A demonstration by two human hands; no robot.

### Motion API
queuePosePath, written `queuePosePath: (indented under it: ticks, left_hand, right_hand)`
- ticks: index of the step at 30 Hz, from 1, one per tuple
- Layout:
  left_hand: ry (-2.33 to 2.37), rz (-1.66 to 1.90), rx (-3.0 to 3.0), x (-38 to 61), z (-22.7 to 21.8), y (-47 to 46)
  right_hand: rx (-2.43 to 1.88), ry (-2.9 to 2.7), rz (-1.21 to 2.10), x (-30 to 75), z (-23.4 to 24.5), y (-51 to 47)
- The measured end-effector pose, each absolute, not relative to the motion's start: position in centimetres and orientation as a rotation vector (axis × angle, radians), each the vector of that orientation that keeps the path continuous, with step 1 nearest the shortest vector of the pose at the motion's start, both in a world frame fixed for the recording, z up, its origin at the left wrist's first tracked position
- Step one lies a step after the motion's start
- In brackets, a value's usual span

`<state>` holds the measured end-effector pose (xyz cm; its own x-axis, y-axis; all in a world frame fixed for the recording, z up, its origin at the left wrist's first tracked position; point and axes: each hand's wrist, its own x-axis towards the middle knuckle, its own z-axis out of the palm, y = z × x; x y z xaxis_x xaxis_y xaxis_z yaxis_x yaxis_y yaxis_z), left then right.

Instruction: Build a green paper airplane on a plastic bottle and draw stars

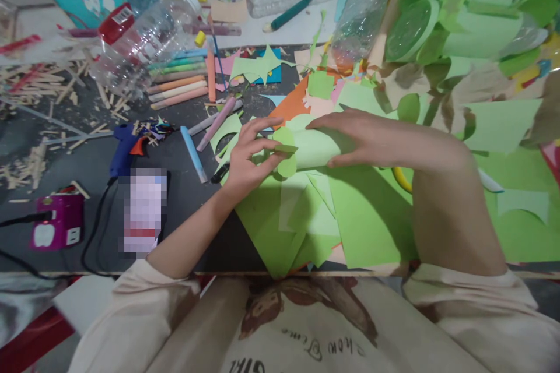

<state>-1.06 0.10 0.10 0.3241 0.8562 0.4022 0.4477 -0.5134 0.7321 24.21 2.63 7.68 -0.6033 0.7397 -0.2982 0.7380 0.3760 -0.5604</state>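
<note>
A rolled tube of light green paper lies across a pile of green paper sheets. My right hand rests over the tube, fingers curled round it. My left hand pinches a small green paper circle against the tube's left end. Both hands sit near the middle of the dark tabletop.
Left of the hands lie a blue glue gun, a purple power strip, coloured chalk sticks and wooden stick scraps. Clear plastic bottles stand at the back. A green paper construction fills the upper right.
</note>
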Motion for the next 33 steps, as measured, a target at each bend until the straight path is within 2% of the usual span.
queuePosePath:
  ticks: [4, 14, 29, 33]
  left_hand:
    - [1.097, 1.135, 2.068, -0.8, 0.3, -0.4]
    - [1.149, 0.955, 2.163, -0.6, 0.0, -0.4]
    - [1.034, 0.974, 2.169, -1.0, -0.9, 0.1]
    - [0.987, 0.822, 2.095, -1.8, -0.7, 0.3]
  right_hand:
    - [-1.407, -2.607, 1.054, 24.3, 7.7, 2.5]
    - [-1.383, -2.603, 1.032, 24.4, 7.6, 2.3]
    - [-1.394, -2.612, 1.062, 24.4, 7.8, 2.5]
    - [-1.413, -2.611, 1.076, 24.3, 8.0, 2.5]
